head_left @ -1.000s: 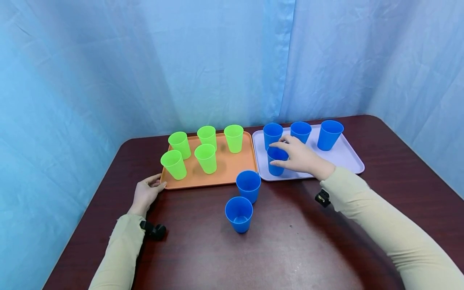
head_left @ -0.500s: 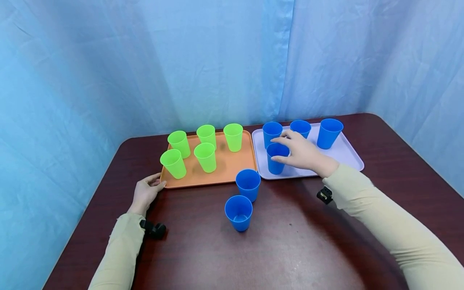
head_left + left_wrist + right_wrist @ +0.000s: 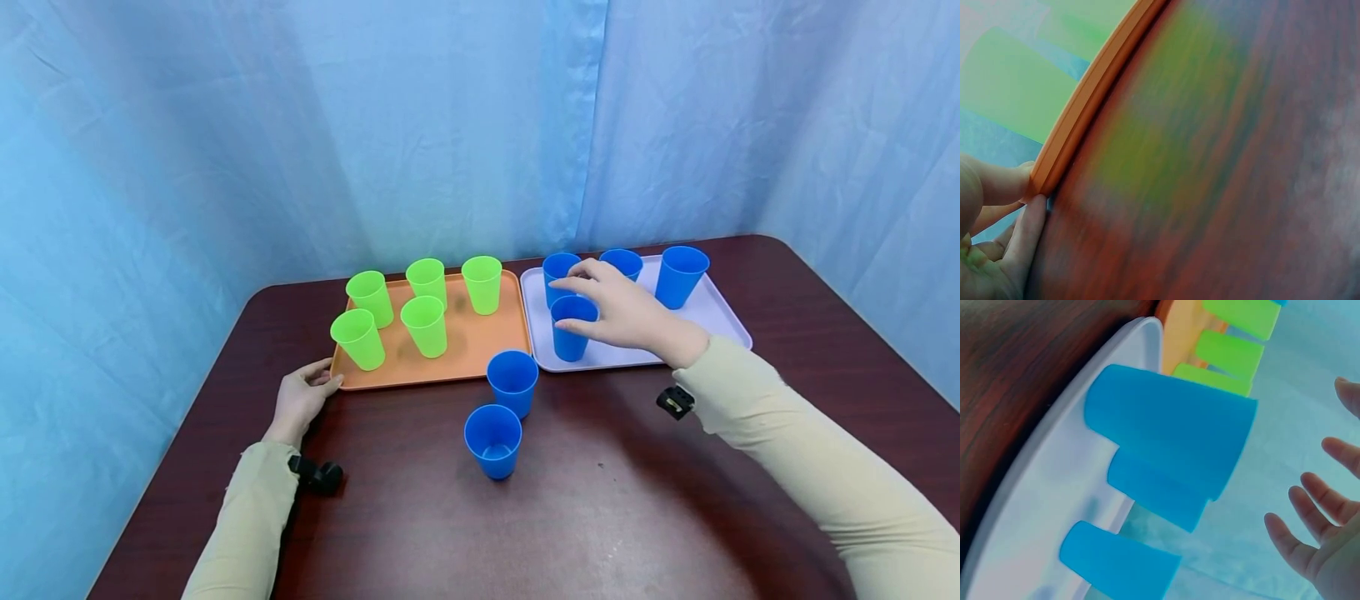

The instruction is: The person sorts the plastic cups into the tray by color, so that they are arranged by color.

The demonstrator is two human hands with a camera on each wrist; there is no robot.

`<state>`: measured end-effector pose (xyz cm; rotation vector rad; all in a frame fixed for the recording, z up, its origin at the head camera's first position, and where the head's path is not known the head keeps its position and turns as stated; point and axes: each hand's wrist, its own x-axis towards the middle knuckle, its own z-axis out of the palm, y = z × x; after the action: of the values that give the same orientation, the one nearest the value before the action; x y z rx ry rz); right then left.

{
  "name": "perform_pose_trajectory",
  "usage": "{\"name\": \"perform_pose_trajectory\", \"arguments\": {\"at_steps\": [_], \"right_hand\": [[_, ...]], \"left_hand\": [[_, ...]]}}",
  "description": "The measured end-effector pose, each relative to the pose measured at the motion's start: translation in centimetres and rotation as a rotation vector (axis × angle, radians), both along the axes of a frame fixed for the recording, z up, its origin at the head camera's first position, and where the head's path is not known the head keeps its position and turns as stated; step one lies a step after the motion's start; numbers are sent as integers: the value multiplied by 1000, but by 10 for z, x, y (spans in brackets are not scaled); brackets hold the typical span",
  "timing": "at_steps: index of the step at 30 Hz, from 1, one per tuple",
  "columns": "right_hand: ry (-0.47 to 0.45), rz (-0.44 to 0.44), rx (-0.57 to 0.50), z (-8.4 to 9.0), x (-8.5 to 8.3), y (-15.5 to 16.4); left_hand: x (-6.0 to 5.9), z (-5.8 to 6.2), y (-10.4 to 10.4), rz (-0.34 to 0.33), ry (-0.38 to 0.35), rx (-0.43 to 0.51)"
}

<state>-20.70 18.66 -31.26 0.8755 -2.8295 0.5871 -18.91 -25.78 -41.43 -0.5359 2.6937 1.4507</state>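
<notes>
My left hand [image 3: 298,402] pinches the near left corner of the orange tray [image 3: 487,340]; in the left wrist view its thumb [image 3: 1004,184] lies at the rim and a finger is below it. Several green cups [image 3: 425,327] stand upright on that tray. Over the pale purple tray [image 3: 716,321], my right hand [image 3: 630,310] hovers with spread fingers behind the near blue cup [image 3: 572,340]. The right wrist view shows those fingers [image 3: 1319,515] apart from the blue cups [image 3: 1169,428], holding nothing.
Two more blue cups, one nearer [image 3: 493,450] and one farther [image 3: 513,385], stand on the dark wooden table [image 3: 420,533] in front of the trays. Other blue cups [image 3: 681,279] stand at the back of the purple tray. A blue curtain [image 3: 465,125] hangs behind the table.
My right hand has drawn slightly up and to the right, its fingers opening away from the near blue cup's rim. My left hand has stayed at the orange tray's corner.
</notes>
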Motion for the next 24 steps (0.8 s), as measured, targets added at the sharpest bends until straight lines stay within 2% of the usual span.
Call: {"name": "perform_pose_trajectory", "arguments": {"at_steps": [7,13,19,24], "right_hand": [[60,152,-18,9,8,-8],[101,225,-38,16,15,-15],[147,321,-49,15,18,-21],[132,375,-32,14,21,-27]], "left_hand": [[0,0,0,4,-4,6],[1,0,0,-1,0,3],[0,0,0,2,-3,9],[1,-1,0,-2,0,12]]}}
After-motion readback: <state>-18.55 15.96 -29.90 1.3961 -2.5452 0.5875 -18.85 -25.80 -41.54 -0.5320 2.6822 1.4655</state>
